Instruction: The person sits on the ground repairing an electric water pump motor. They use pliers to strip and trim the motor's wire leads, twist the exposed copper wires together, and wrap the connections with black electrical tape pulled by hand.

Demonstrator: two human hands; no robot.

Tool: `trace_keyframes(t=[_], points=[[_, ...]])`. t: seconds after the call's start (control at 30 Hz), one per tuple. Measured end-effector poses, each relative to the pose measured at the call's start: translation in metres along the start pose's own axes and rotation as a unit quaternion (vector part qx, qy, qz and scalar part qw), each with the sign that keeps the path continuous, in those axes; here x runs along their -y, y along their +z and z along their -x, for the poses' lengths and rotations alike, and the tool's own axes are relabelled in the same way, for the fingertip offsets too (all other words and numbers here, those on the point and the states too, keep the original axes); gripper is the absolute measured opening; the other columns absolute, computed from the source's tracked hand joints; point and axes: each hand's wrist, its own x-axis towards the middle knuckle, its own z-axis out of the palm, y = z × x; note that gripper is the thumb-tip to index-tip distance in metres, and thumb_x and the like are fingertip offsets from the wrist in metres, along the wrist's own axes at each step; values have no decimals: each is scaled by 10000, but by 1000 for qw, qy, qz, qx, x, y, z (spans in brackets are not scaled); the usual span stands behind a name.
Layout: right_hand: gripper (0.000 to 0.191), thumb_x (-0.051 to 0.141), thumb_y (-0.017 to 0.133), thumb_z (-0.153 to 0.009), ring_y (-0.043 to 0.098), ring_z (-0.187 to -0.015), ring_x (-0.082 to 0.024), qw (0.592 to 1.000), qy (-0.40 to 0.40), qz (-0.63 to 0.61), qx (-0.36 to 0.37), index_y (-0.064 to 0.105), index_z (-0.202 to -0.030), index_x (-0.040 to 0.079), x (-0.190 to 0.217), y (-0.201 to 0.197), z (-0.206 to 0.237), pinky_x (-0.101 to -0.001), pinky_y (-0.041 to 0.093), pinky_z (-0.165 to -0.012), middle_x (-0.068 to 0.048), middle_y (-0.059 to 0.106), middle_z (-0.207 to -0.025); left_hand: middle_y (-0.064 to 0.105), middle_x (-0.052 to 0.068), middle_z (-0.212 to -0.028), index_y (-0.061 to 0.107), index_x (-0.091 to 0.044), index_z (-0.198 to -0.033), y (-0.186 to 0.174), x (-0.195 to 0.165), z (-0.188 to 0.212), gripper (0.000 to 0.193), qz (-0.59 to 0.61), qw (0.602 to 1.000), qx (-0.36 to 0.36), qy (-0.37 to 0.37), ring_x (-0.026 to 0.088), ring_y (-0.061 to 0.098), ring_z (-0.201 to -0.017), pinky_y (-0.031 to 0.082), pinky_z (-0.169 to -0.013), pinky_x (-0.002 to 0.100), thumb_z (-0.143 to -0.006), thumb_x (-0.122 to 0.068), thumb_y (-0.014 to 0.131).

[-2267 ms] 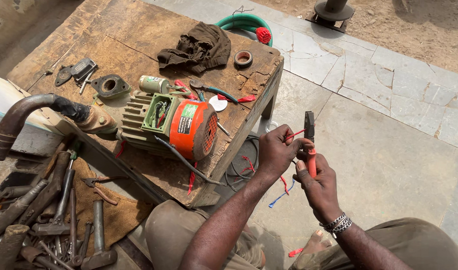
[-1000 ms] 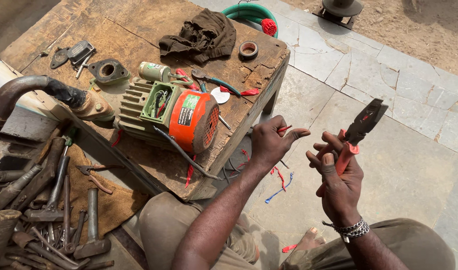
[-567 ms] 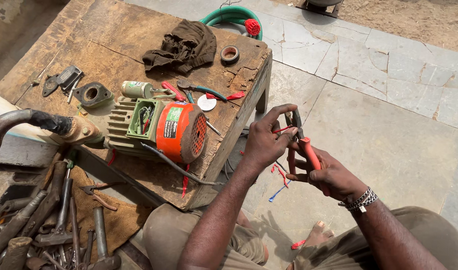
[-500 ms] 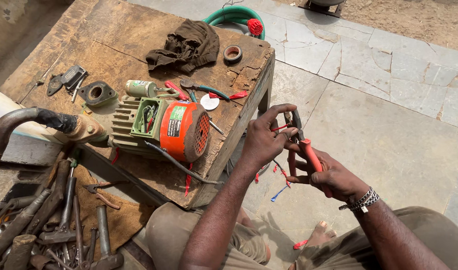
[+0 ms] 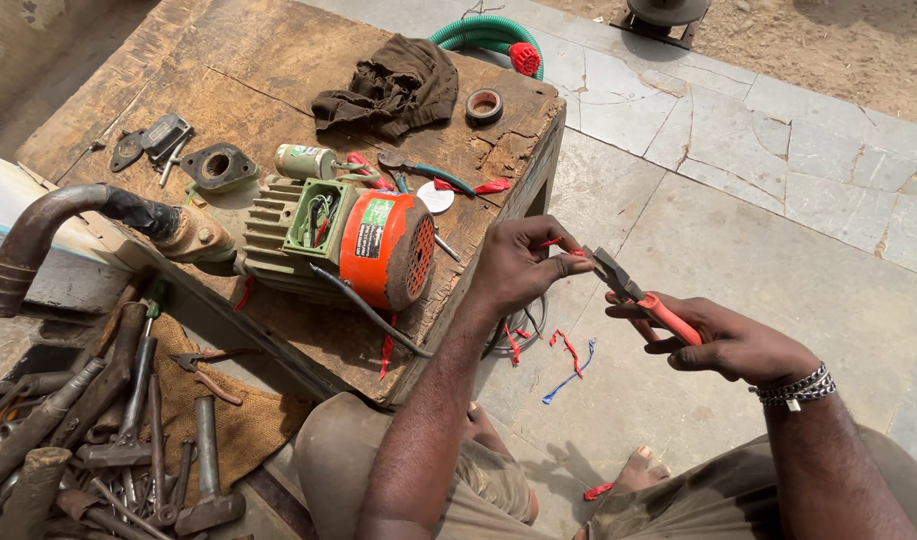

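Observation:
My left hand (image 5: 523,265) pinches a thin red wire (image 5: 551,242) between thumb and fingers, just off the front right corner of the wooden bench (image 5: 278,70). My right hand (image 5: 733,340) grips red-handled pliers (image 5: 633,292), their dark jaws pointing left at the wire's end. An electric motor (image 5: 343,240) with green ribbed body and orange end cover lies on the bench to the left of my hands, its terminal box open with wires showing.
On the bench lie a dark rag (image 5: 388,90), a tape roll (image 5: 484,104), a small cylinder (image 5: 303,160), other pliers (image 5: 418,172) and metal flanges (image 5: 218,165). Cut red and blue wire bits (image 5: 568,355) lie on the paving. Hammers and tools (image 5: 128,420) crowd the lower left.
My right hand swung the pliers away to the right and up, then brought them back to the wire held in my left hand. The view shifted slightly.

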Motion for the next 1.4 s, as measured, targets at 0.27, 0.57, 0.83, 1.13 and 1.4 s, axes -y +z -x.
trace_keyframes(t=[0.27,0.57,0.83,1.13,1.4], points=[[556,189,747,-838,657,-1003,-214,964,-68,-107,-232,636,-1368,59,-3,6,-16,-417,578,-854,-73,663,-1194,457,-13,-901,223,-175,-1546,14,6,-4,901,75,996,-25,-31,66,439,-721,489,-678,230,-830,-120,766],[325,190,745,-915,629,-693,-132,926,-139,-138,-323,715,-1198,32,-5,32,-47,-278,534,-573,-65,726,-959,510,62,-1285,34,-208,-1676,60,21,-2,823,246,968,45,-31,85,461,-843,478,-803,277,-1054,-451,515],[155,104,775,-958,637,-910,-100,873,-341,1,-349,714,-1069,14,-2,26,-48,-246,561,-737,-74,677,-1125,620,44,-1191,413,-86,-1506,66,46,0,531,221,965,106,-94,111,580,-1043,497,-954,320,-1093,-405,514],[251,144,738,-972,697,-782,-143,891,-291,-128,-324,707,-1144,-36,-11,12,-37,-295,586,-674,-99,711,-1104,553,-27,-786,718,-37,-1202,78,54,9,315,280,943,93,-151,76,511,-711,486,-655,255,-1068,-304,616],[337,152,738,-919,747,-742,-202,919,-212,-150,-297,694,-1178,-59,-11,30,-43,-365,661,-677,-171,761,-973,608,21,-800,557,-92,-1233,81,52,8,325,334,920,-69,-191,74,556,-726,463,-617,251,-958,-197,696]])
